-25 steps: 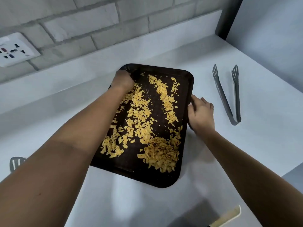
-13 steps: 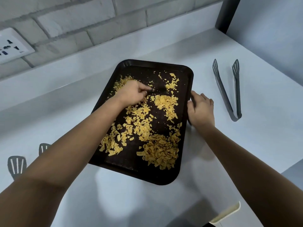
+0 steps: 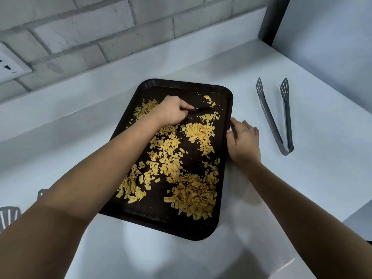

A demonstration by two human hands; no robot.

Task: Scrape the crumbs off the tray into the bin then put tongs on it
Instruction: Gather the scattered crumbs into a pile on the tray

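Note:
A dark rectangular tray lies on the white counter, strewn with yellow crumbs, heaped thickest at its near right corner. My left hand is over the tray's far half and grips a thin dark scraper whose blade points right across the tray floor. My right hand rests against the tray's right rim with its fingers over the edge. Grey tongs lie on the counter to the right of the tray, arms spread, tips pointing away from me. No bin is in view.
A grey brick wall with a white socket runs behind the counter. Two grey slotted utensil heads poke in at the left edge. A dark post and a pale panel close off the right side. The counter edge drops at lower right.
My left hand came from the tray's far left corner to the middle of its far half, dragging the scraper and pushing crumbs toward me. The right hand stayed on the rim.

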